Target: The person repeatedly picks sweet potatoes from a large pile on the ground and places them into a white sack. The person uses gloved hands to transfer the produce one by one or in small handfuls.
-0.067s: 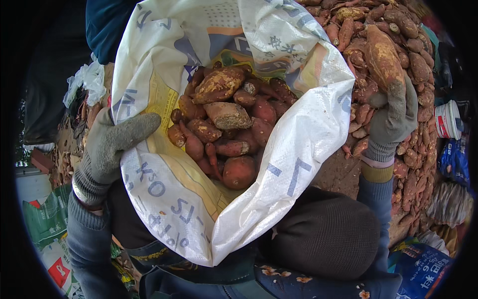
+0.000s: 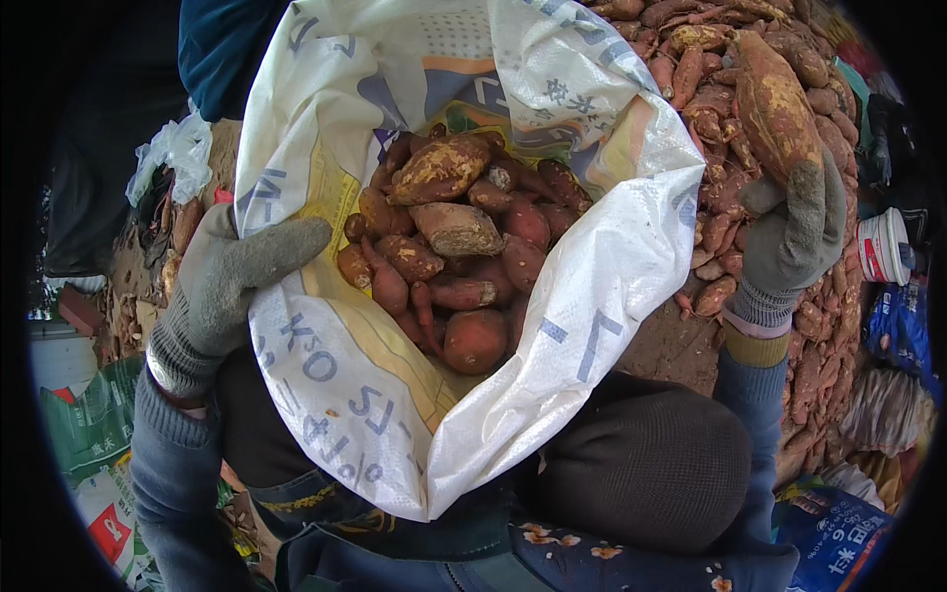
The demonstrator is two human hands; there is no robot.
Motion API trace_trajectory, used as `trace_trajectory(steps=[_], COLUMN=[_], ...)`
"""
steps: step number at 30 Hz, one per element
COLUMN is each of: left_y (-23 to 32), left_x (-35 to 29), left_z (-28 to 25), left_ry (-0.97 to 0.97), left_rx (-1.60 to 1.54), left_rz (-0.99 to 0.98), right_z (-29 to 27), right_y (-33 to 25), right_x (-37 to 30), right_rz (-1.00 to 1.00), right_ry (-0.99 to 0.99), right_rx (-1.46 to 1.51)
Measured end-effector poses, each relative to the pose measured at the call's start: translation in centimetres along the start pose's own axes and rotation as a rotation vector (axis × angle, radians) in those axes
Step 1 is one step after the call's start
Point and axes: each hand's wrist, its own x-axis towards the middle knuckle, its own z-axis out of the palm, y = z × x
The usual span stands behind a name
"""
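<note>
A white woven sack (image 2: 602, 286) with its mouth folded open stands before me, partly filled with reddish sweet potatoes (image 2: 475, 340). A broken one (image 2: 456, 229) shows a rough pale end on top. My left hand (image 2: 232, 266), in a grey-coated glove, grips the sack's left rim, the thumb lying over the inside edge; the other fingers are hidden behind the cloth. To the right of the sack, my gloved right hand (image 2: 797, 222) is closed around the lower end of a large, long sweet potato (image 2: 774, 104), held up over a pile.
A big heap of sweet potatoes (image 2: 824, 326) covers the ground at the right. Beyond it are a white bucket (image 2: 885, 245) and blue printed bags (image 2: 834, 538). At the left lie a clear plastic bag (image 2: 176, 153) and green packaging (image 2: 91, 419). Another person's dark blue sleeve (image 2: 227, 54) shows at upper left.
My right hand has shifted slightly right with the large sweet potato, which has moved up and right. The sack and my left hand appear a little farther right.
</note>
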Motion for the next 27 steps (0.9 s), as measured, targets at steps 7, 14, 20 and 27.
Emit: trace_trajectory(steps=[7,14,20,27], left_y=[1.0,0.4,0.5,1.1], left_x=[-0.4,-0.3,-0.5,-0.3], left_z=[1.0,1.2,2.2,2.4], left_ry=[0.082,0.133,0.11,0.076], left_rx=[-0.241,-0.155,-0.306,-0.241], left_rz=[-0.188,-0.045,-0.106,-0.092], right_z=[4.4,-3.0,-3.8,-4.8], right_y=[-1.5,9.4,15.9,17.5], right_x=[4.9,-5.5,-13.2,-13.7], right_rz=[-0.066,0.937,1.176,1.19], right_ry=[-0.404,-0.085,-0.491,-0.17], right_rx=[0.024,-0.702,-1.257,-1.089])
